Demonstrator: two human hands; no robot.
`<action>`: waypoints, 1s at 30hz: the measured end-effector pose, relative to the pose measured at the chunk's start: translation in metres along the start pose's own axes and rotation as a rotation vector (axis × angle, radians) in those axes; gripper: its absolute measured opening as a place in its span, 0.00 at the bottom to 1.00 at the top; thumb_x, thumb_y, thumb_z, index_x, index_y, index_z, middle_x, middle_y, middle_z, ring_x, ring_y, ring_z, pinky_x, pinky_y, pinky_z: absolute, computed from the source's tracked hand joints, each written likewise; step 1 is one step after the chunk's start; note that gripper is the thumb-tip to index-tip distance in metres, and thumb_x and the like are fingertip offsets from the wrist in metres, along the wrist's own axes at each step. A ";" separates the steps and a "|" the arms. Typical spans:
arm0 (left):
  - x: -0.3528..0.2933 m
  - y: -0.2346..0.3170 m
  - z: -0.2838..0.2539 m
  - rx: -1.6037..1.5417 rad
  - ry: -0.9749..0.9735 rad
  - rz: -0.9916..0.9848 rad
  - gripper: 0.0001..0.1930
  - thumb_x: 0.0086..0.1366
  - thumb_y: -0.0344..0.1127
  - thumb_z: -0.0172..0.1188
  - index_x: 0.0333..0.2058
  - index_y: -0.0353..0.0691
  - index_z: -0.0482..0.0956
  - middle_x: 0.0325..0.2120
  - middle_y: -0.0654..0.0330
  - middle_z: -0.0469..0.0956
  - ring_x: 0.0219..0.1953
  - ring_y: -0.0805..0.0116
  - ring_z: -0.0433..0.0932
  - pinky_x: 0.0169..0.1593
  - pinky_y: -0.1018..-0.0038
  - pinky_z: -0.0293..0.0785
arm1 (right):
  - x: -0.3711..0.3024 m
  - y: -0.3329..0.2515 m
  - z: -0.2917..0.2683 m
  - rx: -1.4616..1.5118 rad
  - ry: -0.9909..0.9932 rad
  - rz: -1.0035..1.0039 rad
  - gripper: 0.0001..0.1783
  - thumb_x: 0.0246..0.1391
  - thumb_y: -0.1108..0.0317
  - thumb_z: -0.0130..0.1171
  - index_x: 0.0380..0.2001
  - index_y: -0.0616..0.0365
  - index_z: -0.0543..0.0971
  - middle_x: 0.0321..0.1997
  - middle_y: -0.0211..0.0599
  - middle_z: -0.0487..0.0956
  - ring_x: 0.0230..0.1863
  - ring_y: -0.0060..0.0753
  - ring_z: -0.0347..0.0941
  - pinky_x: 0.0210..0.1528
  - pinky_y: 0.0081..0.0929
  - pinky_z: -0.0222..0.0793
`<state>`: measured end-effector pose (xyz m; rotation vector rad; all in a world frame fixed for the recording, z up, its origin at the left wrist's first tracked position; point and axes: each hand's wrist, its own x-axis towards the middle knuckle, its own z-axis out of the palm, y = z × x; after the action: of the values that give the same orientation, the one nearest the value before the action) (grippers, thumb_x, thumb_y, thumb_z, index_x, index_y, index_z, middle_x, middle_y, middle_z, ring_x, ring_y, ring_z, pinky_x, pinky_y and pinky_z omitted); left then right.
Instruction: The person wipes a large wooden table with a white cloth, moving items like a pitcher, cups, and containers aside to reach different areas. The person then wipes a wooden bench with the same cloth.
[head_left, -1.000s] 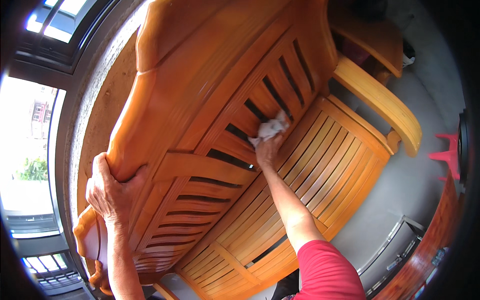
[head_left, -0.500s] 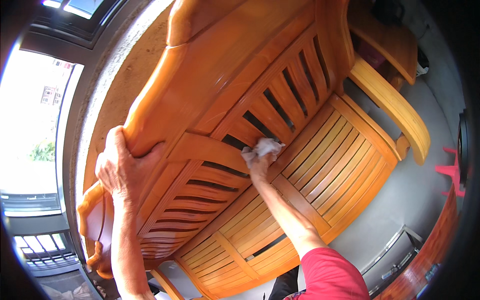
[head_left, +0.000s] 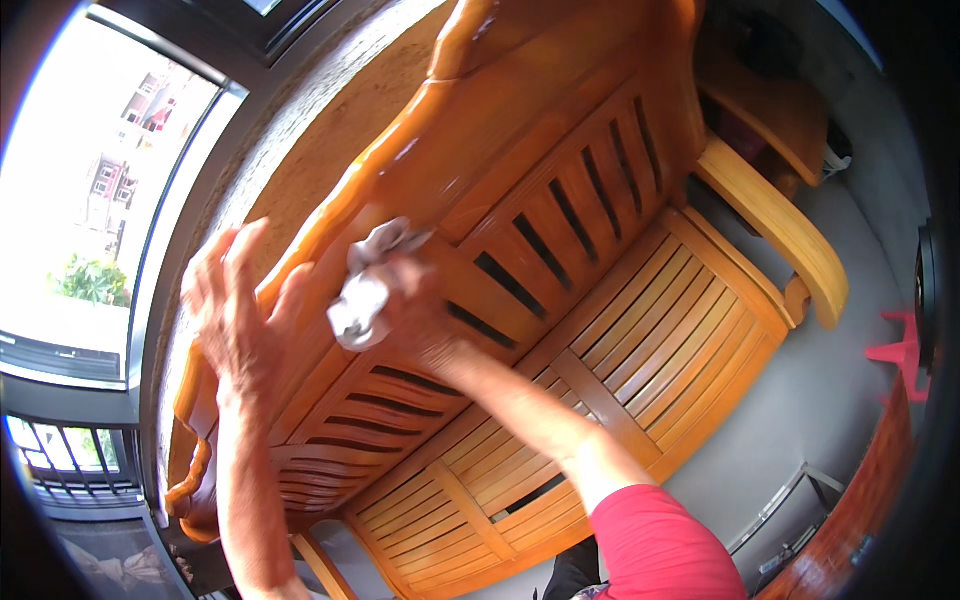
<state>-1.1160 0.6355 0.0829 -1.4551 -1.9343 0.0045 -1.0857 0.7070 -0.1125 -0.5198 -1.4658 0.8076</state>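
A large polished wooden bench point(head_left: 620, 85) with a slatted back and slatted seat fills the middle of the view. My right hand point(head_left: 415, 305), a little blurred, grips a crumpled white-grey cloth point(head_left: 362, 300) against the upper panel of the backrest. At the bench's wavy top rail point(head_left: 335, 215), my left hand point(head_left: 240, 320) is raised with its fingers spread and holds nothing. Whether its palm still touches the rail I cannot tell.
Behind the backrest runs a rough wall ledge below a window point(head_left: 130, 200). A curved wooden armrest point(head_left: 780, 225) ends the bench at the right. Beyond it are a pink plastic stool point(head_left: 897, 353) and a reddish wooden surface point(head_left: 860, 520) at the lower right.
My right hand has carried the cloth from the lower backrest slats up and left to the upper panel. My left hand has loosened its hold on the top rail, fingers now spread.
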 end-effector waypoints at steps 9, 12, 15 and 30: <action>-0.112 -0.099 -0.011 0.042 -0.023 -0.307 0.29 0.63 0.56 0.53 0.56 0.45 0.70 0.45 0.51 0.76 0.48 0.49 0.75 0.52 0.59 0.69 | 0.010 0.059 -0.012 -0.021 0.235 0.551 0.46 0.57 0.35 0.39 0.64 0.62 0.49 0.61 0.54 0.55 0.64 0.49 0.53 0.64 0.45 0.49; -0.126 -0.107 0.002 0.216 0.010 -0.313 0.28 0.62 0.58 0.54 0.52 0.43 0.72 0.40 0.50 0.78 0.41 0.46 0.78 0.45 0.60 0.73 | -0.015 -0.018 0.016 0.465 0.298 0.570 0.41 0.62 0.38 0.40 0.61 0.66 0.55 0.56 0.51 0.59 0.59 0.42 0.57 0.61 0.40 0.53; -0.129 -0.113 0.003 0.286 0.044 -0.280 0.26 0.61 0.57 0.54 0.49 0.42 0.73 0.40 0.52 0.78 0.39 0.48 0.78 0.42 0.60 0.74 | -0.058 -0.044 0.026 0.629 0.100 0.727 0.24 0.61 0.53 0.49 0.50 0.62 0.67 0.47 0.47 0.64 0.50 0.39 0.63 0.51 0.41 0.60; -0.147 -0.130 0.005 0.307 0.133 -0.295 0.28 0.66 0.60 0.47 0.49 0.41 0.73 0.38 0.51 0.79 0.39 0.50 0.80 0.41 0.62 0.76 | -0.155 0.165 -0.084 -0.548 -0.131 0.536 0.35 0.49 0.71 0.58 0.60 0.65 0.59 0.58 0.58 0.58 0.57 0.56 0.55 0.57 0.49 0.51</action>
<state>-1.2104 0.4665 0.0535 -0.9413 -1.9229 0.0656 -1.0170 0.7111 -0.3443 -1.3350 -1.6982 0.8549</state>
